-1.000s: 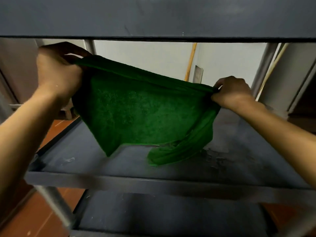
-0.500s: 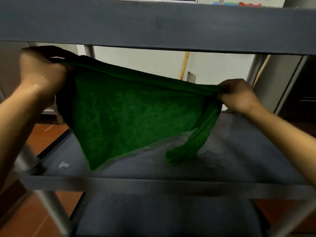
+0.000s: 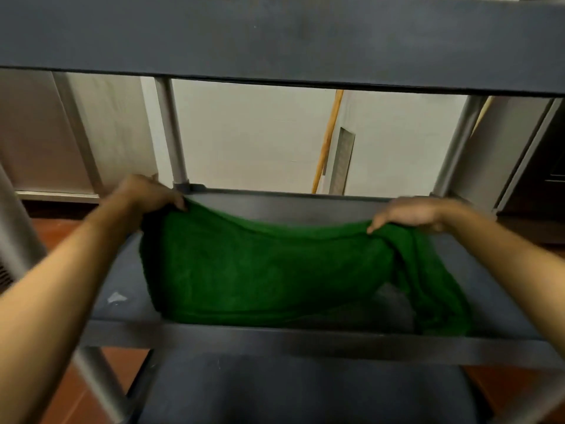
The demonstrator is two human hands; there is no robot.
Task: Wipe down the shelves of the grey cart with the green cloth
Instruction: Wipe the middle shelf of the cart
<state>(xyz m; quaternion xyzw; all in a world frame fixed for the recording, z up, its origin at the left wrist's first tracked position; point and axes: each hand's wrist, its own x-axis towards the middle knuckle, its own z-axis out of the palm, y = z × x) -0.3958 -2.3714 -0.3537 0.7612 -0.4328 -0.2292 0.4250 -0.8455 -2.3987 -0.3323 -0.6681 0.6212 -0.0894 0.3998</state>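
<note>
Nearest the camera lies the lowest visible shelf [image 3: 275, 390] of the grey cart [image 3: 275, 35], dark and bare, with a round grey post [image 3: 101, 384] rising at its left front corner over the red-brown floor tiles [image 3: 73, 402]. Above it runs the front rail [image 3: 305, 344] of the middle shelf [image 3: 119, 280], and 2 bare forearms reach in over that rail from either side. The green cloth [image 3: 269, 270] is spread across the middle shelf, its near edge lying against the inside of the front rail and its right part bunched into folds; a pale scuff mark [image 3: 116, 297] shows on the shelf surface just left of it. The left hand [image 3: 146, 197] has its fingers curled closed over the cloth's far left corner, near the rear left post [image 3: 171, 133]. The right hand [image 3: 412, 214] pinches the far right corner, fingers bent down onto the fabric, and the far edge sags slightly between the 2 hands. The top shelf crosses the upper view. Behind the cart stands a white wall [image 3: 253, 136] with a wooden handle [image 3: 328, 139] leaning against it.
</note>
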